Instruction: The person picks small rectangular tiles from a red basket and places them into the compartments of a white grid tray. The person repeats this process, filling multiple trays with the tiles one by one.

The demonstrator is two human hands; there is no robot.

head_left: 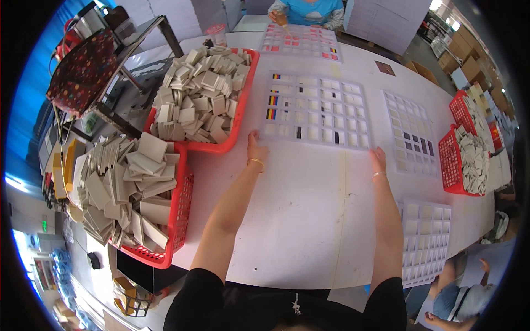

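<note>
Now, centre tray (317, 143) ahead, long axis crosswise; left hand (256, 151), right hand (378, 161) at near corners; can't tell if fingers grip.

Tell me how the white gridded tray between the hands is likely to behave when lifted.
The white gridded tray will probably stay fairly stiff, since crossing walls brace it. It is likely light for its size, as those walls look thin. Its striped pieces could slide or spill if it tips, since the cells look open-topped.

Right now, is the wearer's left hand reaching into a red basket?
No, the left hand is at the near-left corner of the white compartment tray.
</note>
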